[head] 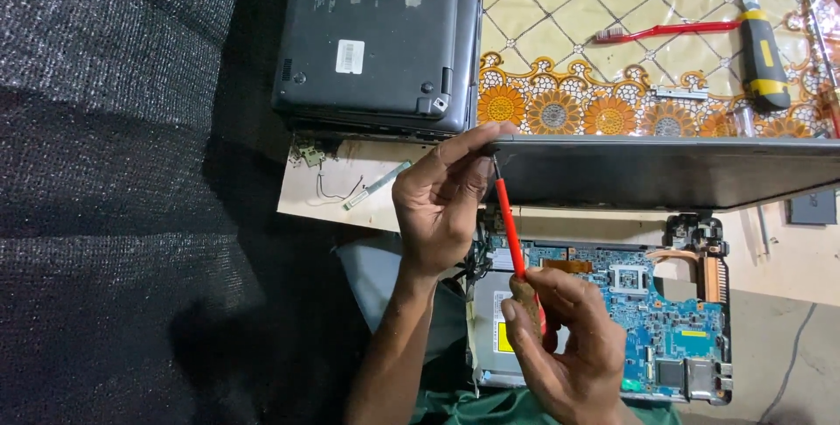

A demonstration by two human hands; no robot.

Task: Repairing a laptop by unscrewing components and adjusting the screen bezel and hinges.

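Here, a red-shafted screwdriver (510, 228) is held near frame centre, shaft running from the handle at 6 o'clock up to the tip at 12 o'clock, where it meets the left corner of a dark panel (665, 171) seen nearly edge-on. The right hand (564, 346) is clenched around the handle, fingers wrapped so the tool can be turned on its axis. The left hand (442, 197) is closed on the panel's corner, thumb on top and fingers curled beneath, apparently to steady the panel while the tip is seated; whether the tip sits in a screw cannot be told.

Below the panel, at 5 o'clock from the tool, an opened laptop base with a blue circuit board (652, 316) is exposed. At 11 o'clock, 1 closed dark laptop (376, 35) lies underside up. At 9 o'clock, small loose parts with thin wires (337, 182) rest on a pale board. At 2 o'clock, a red toothbrush (669, 31) and a yellow-and-black screwdriver (761, 53) lie on a patterned cloth (560, 22), set aside within reach.
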